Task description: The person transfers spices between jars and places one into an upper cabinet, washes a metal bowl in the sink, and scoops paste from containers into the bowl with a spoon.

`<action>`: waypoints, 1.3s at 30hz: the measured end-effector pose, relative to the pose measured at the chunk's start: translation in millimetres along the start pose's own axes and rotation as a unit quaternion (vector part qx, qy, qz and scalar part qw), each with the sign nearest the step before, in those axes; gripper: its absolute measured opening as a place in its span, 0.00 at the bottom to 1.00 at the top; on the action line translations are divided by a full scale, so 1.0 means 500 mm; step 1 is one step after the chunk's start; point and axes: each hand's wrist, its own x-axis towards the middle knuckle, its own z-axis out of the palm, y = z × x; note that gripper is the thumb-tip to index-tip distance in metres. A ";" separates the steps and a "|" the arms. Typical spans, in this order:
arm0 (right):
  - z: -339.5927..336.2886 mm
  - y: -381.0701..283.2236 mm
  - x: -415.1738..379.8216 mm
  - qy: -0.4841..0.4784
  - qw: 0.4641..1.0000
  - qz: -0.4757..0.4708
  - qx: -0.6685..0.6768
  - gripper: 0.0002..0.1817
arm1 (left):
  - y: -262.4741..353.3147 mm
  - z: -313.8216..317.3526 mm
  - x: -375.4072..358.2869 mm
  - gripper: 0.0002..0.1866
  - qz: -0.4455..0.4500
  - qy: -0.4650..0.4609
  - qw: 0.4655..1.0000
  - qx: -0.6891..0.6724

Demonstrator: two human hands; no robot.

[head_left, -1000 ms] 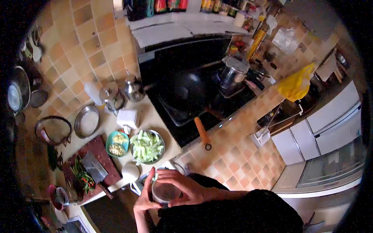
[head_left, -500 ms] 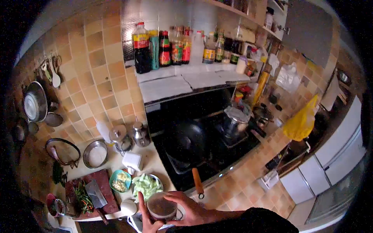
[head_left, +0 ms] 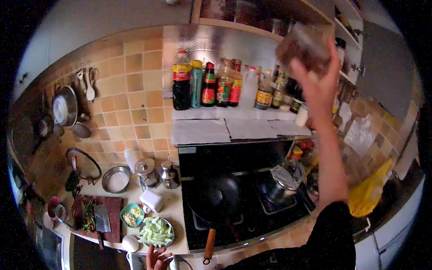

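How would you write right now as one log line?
right hand: raised, holding container | left hand: low, near greens | wok: on stove | knife: on board

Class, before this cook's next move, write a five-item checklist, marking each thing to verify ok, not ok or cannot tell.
1. Container gripped: ok, raised in the right hand.
2. Container closed: cannot tell, blurred.
3. Left hand free: ok, appears empty, near the vegetable bowl.
4. Knife wholly on the chopping board: not ok, its handle sticks out past the edge.
5. Flame under the pan: cannot tell, hidden.
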 end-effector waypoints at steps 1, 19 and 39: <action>0.007 0.042 0.057 0.019 0.996 -0.033 -0.082 0.57 | -0.041 -0.028 -0.010 0.38 0.021 0.021 1.000 -0.009; 0.079 0.196 0.211 -0.121 0.976 -0.011 -0.182 0.45 | -0.054 -0.044 -0.131 0.33 -0.053 0.211 0.974 -0.063; -0.188 -0.437 -0.501 -0.447 0.867 -0.177 -0.131 0.21 | 0.007 -0.763 0.092 0.43 0.045 0.491 0.772 0.402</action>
